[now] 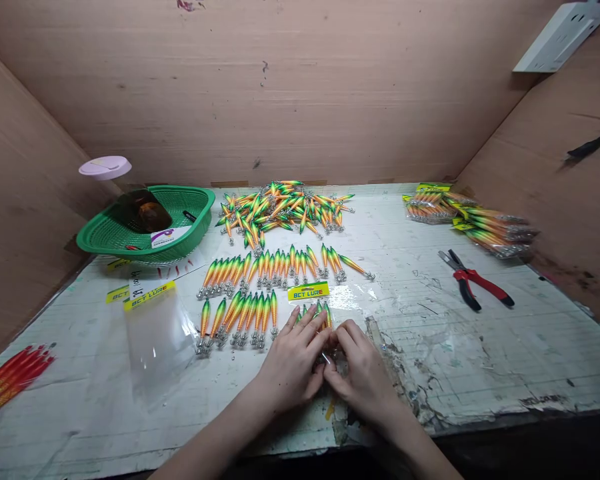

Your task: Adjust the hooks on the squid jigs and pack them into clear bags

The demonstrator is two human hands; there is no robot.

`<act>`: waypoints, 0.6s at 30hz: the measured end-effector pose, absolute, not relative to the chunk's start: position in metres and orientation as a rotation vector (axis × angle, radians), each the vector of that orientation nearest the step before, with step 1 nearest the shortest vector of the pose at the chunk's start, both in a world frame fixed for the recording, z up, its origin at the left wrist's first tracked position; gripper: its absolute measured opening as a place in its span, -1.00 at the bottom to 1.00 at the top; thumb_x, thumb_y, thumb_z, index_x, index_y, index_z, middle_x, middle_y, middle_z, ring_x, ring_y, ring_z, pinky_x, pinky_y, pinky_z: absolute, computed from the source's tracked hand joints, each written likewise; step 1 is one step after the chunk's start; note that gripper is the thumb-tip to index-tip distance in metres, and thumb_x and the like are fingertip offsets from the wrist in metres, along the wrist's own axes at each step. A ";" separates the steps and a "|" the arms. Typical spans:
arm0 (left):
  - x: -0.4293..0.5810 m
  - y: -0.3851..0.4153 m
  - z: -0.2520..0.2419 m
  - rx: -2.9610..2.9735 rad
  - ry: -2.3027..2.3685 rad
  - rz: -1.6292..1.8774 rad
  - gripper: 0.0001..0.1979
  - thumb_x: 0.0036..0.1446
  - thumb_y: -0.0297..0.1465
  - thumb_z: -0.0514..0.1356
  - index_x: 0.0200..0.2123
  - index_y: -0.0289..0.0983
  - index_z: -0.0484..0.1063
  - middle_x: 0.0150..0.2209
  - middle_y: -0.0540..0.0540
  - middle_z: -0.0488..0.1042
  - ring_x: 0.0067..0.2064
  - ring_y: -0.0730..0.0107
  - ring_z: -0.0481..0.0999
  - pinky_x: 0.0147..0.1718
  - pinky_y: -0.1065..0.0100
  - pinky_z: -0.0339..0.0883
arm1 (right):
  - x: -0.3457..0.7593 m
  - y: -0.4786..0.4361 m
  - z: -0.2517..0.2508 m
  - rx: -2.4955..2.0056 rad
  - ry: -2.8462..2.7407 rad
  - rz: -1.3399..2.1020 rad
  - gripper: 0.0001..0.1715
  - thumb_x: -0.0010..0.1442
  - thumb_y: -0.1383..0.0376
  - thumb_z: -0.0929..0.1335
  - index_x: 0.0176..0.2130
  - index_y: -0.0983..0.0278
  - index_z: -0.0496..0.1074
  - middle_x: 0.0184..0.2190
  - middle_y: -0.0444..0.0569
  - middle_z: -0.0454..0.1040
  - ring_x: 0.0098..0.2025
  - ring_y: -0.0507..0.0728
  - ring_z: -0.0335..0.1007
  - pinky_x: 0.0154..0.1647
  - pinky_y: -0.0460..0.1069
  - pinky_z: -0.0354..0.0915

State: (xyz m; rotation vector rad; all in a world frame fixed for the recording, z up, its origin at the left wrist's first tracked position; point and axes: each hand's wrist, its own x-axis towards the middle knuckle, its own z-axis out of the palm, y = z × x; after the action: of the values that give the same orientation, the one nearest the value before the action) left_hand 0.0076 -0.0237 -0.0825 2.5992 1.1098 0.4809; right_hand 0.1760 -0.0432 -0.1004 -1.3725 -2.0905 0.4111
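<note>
My left hand (294,357) and my right hand (359,365) meet at the near middle of the table, both pinched on a clear plastic bag (343,299) with a yellow "BCT LURE" header (308,291). Several green-orange squid lures (316,309) sit inside the bag under my left fingers. A row of the same lures (240,319) lies just left of my left hand. Another row (275,265) lies behind it, and a loose heap (283,210) farther back.
A green basket (200,220) stands at the back left, a stack of empty header bags (153,320) in front of it. Filled packs (473,220) lie at the back right, red-handled pliers (475,279) near them. Red lures (13,377) rest at the left edge.
</note>
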 end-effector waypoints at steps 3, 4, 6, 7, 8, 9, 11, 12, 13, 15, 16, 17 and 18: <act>0.012 -0.018 -0.081 2.600 1.071 0.444 -0.49 0.00 -0.52 0.10 0.09 -0.36 0.29 0.20 -0.33 0.33 0.32 -0.02 0.13 0.27 -0.14 0.03 | 0.174 -0.042 -0.101 -1.364 -2.096 0.397 -0.84 0.03 0.43 0.23 -0.30 0.26 0.24 -0.33 -0.02 0.28 -0.28 0.17 0.26 -0.33 0.06 0.31; 0.012 -0.016 -0.080 2.601 1.061 0.445 -0.49 0.01 -0.52 0.10 0.09 -0.36 0.29 0.18 -0.33 0.35 0.32 -0.01 0.15 0.27 -0.13 0.03 | 0.174 -0.042 -0.101 -1.361 -2.099 0.394 -0.83 0.04 0.43 0.23 -0.29 0.26 0.25 -0.33 -0.01 0.29 -0.28 0.17 0.27 -0.33 0.06 0.32; 0.010 -0.016 -0.079 2.617 1.051 0.447 -0.46 0.03 -0.52 0.11 0.14 -0.36 0.24 0.19 -0.34 0.34 0.32 -0.01 0.14 0.26 -0.14 0.04 | 0.177 -0.043 -0.097 -1.350 -2.111 0.398 -0.83 0.06 0.44 0.24 -0.27 0.25 0.26 -0.32 -0.02 0.30 -0.28 0.16 0.29 -0.32 0.06 0.34; 0.006 -0.018 -0.078 2.627 1.052 0.447 -0.43 0.05 -0.51 0.12 0.18 -0.35 0.20 0.22 -0.35 0.30 0.33 -0.02 0.11 0.26 -0.15 0.05 | 0.182 -0.044 -0.093 -1.339 -2.122 0.408 -0.83 0.08 0.43 0.25 -0.25 0.25 0.27 -0.31 -0.02 0.30 -0.28 0.15 0.31 -0.32 0.05 0.36; -0.001 -0.020 -0.078 2.640 1.047 0.448 -0.39 0.07 -0.49 0.13 0.22 -0.35 0.15 0.26 -0.36 0.24 0.34 -0.03 0.08 0.25 -0.15 0.05 | 0.189 -0.045 -0.090 -1.325 -2.131 0.430 -0.81 0.10 0.42 0.27 -0.22 0.25 0.27 -0.29 -0.01 0.31 -0.27 0.14 0.32 -0.31 0.03 0.38; -0.009 -0.024 -0.079 2.660 1.026 0.456 -0.35 0.08 -0.47 0.13 0.26 -0.34 0.09 0.30 -0.35 0.18 0.36 -0.03 0.04 0.25 -0.16 0.06 | 0.197 -0.046 -0.086 -1.297 -2.156 0.428 -0.80 0.12 0.41 0.29 -0.19 0.26 0.27 -0.27 0.00 0.33 -0.25 0.13 0.34 -0.31 0.01 0.39; -0.028 -0.031 -0.081 2.727 0.944 0.493 -0.33 0.11 -0.48 0.10 0.30 -0.32 0.03 0.33 -0.29 0.11 0.38 0.00 -0.03 0.24 -0.14 0.08 | 0.216 -0.049 -0.080 -1.204 -2.232 0.326 -0.77 0.16 0.42 0.29 -0.13 0.28 0.28 -0.24 0.04 0.35 -0.22 0.13 0.36 -0.31 -0.01 0.41; -0.037 -0.035 -0.084 2.786 0.878 0.539 -0.36 0.12 -0.51 0.06 0.29 -0.32 0.05 0.32 -0.25 0.15 0.38 0.03 -0.04 0.24 -0.12 0.09 | 0.225 -0.050 -0.079 -1.147 -2.273 0.241 -0.77 0.18 0.44 0.28 -0.12 0.30 0.29 -0.23 0.07 0.37 -0.21 0.14 0.36 -0.31 -0.01 0.41; -0.045 -0.037 -0.086 2.853 0.829 0.599 -0.41 0.15 -0.55 0.03 0.27 -0.31 0.11 0.29 -0.21 0.22 0.38 0.07 -0.02 0.25 -0.08 0.10 | 0.232 -0.051 -0.079 -1.082 -2.313 0.148 -0.77 0.19 0.47 0.27 -0.13 0.31 0.31 -0.22 0.10 0.39 -0.20 0.15 0.36 -0.30 0.01 0.41; -0.053 -0.042 -0.090 2.980 0.717 0.719 -0.53 0.21 -0.58 0.01 0.19 -0.31 0.24 0.19 -0.17 0.38 0.33 0.14 0.13 0.25 0.03 0.15 | 0.239 -0.051 -0.082 -0.928 -2.386 0.006 -0.76 0.21 0.51 0.25 -0.13 0.30 0.35 -0.20 0.12 0.45 -0.17 0.18 0.38 -0.25 0.07 0.42; -0.053 -0.043 -0.090 3.024 0.665 0.757 -0.59 0.23 -0.59 0.03 0.14 -0.32 0.30 0.12 -0.16 0.46 0.27 0.18 0.25 0.23 0.10 0.19 | 0.239 -0.051 -0.084 -0.850 -2.417 -0.021 -0.75 0.23 0.51 0.25 -0.12 0.29 0.37 -0.18 0.10 0.48 -0.15 0.19 0.39 -0.21 0.09 0.42; -0.051 -0.044 -0.090 3.050 0.607 0.776 -0.64 0.23 -0.59 0.05 0.09 -0.33 0.35 0.04 -0.15 0.52 0.18 0.22 0.37 0.21 0.17 0.24 | 0.237 -0.051 -0.086 -0.762 -2.450 -0.045 -0.75 0.24 0.50 0.25 -0.11 0.29 0.39 -0.17 0.08 0.50 -0.14 0.18 0.41 -0.18 0.09 0.43; -0.047 -0.045 -0.088 3.057 0.557 0.781 -0.67 0.22 -0.59 0.08 0.04 -0.33 0.38 -0.04 -0.13 0.57 0.08 0.27 0.47 0.17 0.23 0.28 | 0.234 -0.050 -0.087 -0.680 -2.478 -0.065 -0.74 0.25 0.50 0.25 -0.11 0.30 0.41 -0.17 0.06 0.53 -0.14 0.18 0.42 -0.15 0.09 0.43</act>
State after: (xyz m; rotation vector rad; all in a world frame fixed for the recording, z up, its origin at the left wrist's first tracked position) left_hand -0.0475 -0.0448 -0.0885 3.0566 0.5570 0.7815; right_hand 0.2341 -0.0503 -0.0871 -0.6801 -2.4784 -0.0653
